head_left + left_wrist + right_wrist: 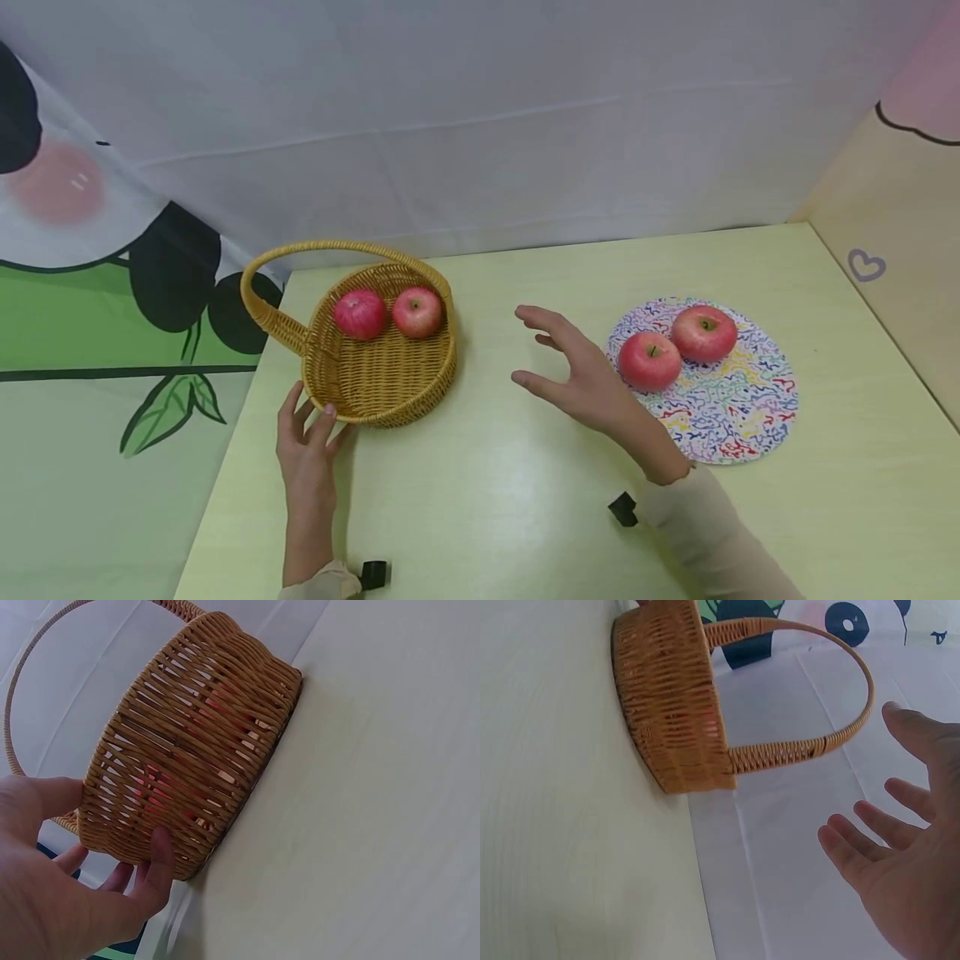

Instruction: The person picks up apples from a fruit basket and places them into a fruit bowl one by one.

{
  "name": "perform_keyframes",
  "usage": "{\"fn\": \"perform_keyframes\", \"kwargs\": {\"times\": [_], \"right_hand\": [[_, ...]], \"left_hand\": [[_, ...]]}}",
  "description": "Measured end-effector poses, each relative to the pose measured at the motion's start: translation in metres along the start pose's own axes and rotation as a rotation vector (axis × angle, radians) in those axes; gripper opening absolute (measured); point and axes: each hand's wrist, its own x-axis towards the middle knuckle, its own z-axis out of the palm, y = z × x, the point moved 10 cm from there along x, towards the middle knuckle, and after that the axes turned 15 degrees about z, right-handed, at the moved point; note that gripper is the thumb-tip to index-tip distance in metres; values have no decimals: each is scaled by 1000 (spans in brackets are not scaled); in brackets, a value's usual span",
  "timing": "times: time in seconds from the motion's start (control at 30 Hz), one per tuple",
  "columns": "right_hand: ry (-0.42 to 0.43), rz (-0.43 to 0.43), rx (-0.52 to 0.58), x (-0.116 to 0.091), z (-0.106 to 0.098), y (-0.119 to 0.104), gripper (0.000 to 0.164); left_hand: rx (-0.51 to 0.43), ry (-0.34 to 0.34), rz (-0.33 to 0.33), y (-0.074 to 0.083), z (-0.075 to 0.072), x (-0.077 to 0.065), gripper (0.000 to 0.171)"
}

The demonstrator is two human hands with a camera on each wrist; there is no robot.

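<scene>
A wicker basket (386,375) with a tall arched handle (337,246) stands at the table's back left. In it lie a red apple (417,312) and a streaky pinkish-red apple-like fruit (360,314). My left hand (307,458) holds the basket's near left side; in the left wrist view its thumb meets the rim and its fingertips rest against the woven wall (180,757). Between basket and mat my right hand (592,383) hovers with fingers spread, holding nothing. Two red apples, one (649,361) in front of another (703,333), sit on a round speckled mat (750,400).
The pale yellow table (480,500) meets a white cloth backdrop (480,167) at its far edge. A cartoon-printed sheet (112,333) hangs on the left, and a beige panel (900,200) borders the right edge. Black straps (624,509) stick out by both wrists.
</scene>
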Motion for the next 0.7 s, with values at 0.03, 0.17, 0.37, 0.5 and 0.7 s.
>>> {"fn": "perform_keyframes", "kwargs": {"times": [0.03, 0.17, 0.37, 0.5, 0.7], "right_hand": [[-12, -3, 0, 1, 4, -1, 76], [-59, -26, 9, 7, 20, -11, 74], [-105, -10, 2, 14, 43, -18, 72], [-140, 8, 7, 20, 57, -21, 73], [-200, 41, 37, 28, 79, -27, 76]], "left_hand": [[0, 1, -5, 0, 0, 0, 67], [14, 4, -26, 2, -1, 0, 68], [43, 8, -59, 2, 2, 0, 66], [49, 0, -70, 2, 2, 0, 67], [41, -6, -69, 4, 2, -1, 69]]}}
